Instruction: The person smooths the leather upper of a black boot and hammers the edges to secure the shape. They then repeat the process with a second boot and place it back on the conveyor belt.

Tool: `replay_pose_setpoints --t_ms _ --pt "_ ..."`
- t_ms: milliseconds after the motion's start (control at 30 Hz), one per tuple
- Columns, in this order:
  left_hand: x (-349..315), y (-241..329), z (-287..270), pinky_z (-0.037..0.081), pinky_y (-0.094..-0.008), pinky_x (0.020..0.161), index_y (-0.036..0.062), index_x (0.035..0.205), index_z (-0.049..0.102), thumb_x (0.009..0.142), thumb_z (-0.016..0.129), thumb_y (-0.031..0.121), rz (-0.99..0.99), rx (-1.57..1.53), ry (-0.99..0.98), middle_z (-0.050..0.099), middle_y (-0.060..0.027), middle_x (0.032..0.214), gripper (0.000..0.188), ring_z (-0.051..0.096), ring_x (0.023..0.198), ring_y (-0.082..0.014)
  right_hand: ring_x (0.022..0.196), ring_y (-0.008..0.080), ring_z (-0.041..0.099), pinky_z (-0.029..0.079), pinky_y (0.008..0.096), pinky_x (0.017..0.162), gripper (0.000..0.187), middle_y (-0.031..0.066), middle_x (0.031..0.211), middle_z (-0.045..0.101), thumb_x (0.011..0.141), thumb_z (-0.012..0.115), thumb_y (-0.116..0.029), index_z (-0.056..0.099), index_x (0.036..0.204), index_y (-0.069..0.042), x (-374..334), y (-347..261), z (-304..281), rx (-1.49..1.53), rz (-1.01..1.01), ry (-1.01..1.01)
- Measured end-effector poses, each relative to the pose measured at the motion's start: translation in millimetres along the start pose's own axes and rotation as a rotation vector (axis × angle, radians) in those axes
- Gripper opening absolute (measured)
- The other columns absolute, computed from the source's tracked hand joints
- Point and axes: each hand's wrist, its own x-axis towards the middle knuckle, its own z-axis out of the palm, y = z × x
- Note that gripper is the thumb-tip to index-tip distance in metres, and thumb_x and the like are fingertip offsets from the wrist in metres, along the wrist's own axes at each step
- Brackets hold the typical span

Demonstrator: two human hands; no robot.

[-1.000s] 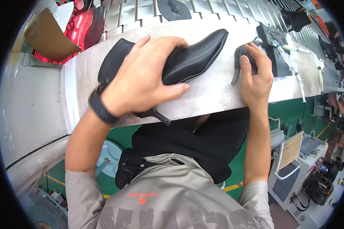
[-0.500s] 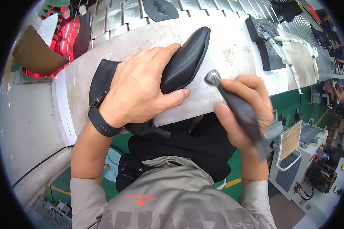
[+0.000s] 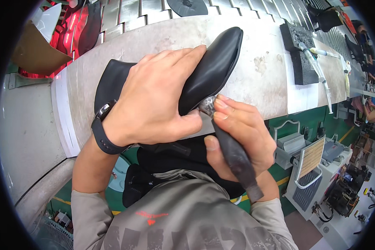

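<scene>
A pointed black leather boot [image 3: 216, 62] lies on its side over the worktable's near edge, toe to the upper right. My left hand [image 3: 154, 96] is wrapped over its middle, pressing it down, with the thumb along the near side. A dark heel shows faintly below that hand. In my right hand [image 3: 248, 135] is a hammer [image 3: 236, 156] with a dark, worn handle, gripped close to its rounded metal head. The head meets the boot's lower edge where upper and sole join, just beside my left thumb. The boot's shaft is partly hidden by my left hand.
The pale worktable [image 3: 262, 46] carries a black foam block [image 3: 298, 54] and several syringes [image 3: 316, 68] at right. Beyond it runs a metal slat conveyor [image 3: 154, 12] with a dark oval piece [image 3: 188, 6]. A red-lit unit [image 3: 71, 35] glows upper left; a machine [image 3: 316, 166] stands right.
My right hand has moved left with the hammer, bringing its head from apart to against the boot's edge. The boot and my left hand shift slightly in view; the grip stays.
</scene>
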Motion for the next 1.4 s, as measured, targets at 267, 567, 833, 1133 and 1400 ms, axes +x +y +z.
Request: replay_pose_setpoints --t_ms 267,567,833,1133,1400 --pt "6.9 5.1 3.4 0.048 -0.0427 0.106 -0.0067 0.137 0.062 0.098 0.058 0.014 -0.091 -0.15 0.026 0.068 -0.0275 0.13 0.045 0.065 0.119 -0.0417 0.096 0.0309 0.074 0.06 0.0391 0.086 0.034 0.0176 0.104 0.077 0.077 0.082 -0.004 0.073 0.109 0.003 -8.3 -35.8 20.8 0.265 0.12 -0.163" --pt "7.5 0.9 2.1 0.05 -0.0442 0.101 -0.0066 0.135 0.062 0.101 0.058 0.024 -0.107 -0.077 0.028 0.068 -0.0274 0.126 0.046 0.065 0.117 -0.0431 0.09 0.0124 0.071 0.056 0.026 0.081 0.029 0.0097 0.105 0.078 0.091 0.075 -0.009 0.074 0.118 0.001 38.5 3.3 -57.6 0.598 0.679 -0.12" --pt "39.7 8.6 8.9 0.054 -0.048 0.09 -0.0127 0.128 0.062 0.101 0.057 0.025 -0.203 -0.153 -0.048 0.07 -0.0332 0.108 0.047 0.068 0.1 -0.0491 0.099 0.0209 0.077 0.061 0.0343 0.089 0.028 0.0132 0.104 0.079 0.095 0.074 -0.022 0.075 0.112 0.0 113.2 73.4 -83.9 0.51 0.618 0.016" --pt "37.1 9.9 7.1 0.051 -0.0376 0.095 -0.0104 0.14 0.058 0.105 0.047 0.026 -0.227 -0.14 -0.068 0.071 -0.029 0.116 0.051 0.072 0.107 -0.037 0.097 0.0174 0.072 0.056 0.0303 0.09 0.033 0.0156 0.111 0.078 0.089 0.07 -0.02 0.072 0.112 0.003 121.2 58.1 -79.1 0.234 0.551 -0.254" --pt "38.9 14.5 2.0 0.052 -0.0375 0.096 -0.0099 0.14 0.058 0.105 0.047 0.025 -0.264 -0.14 -0.109 0.072 -0.0284 0.117 0.051 0.072 0.106 -0.0375 0.098 0.015 0.07 0.053 0.0273 0.088 0.032 0.0133 0.11 0.078 0.085 0.07 -0.017 0.073 0.11 0.003 109.6 39.9 -79.3 0.178 0.535 -0.288"
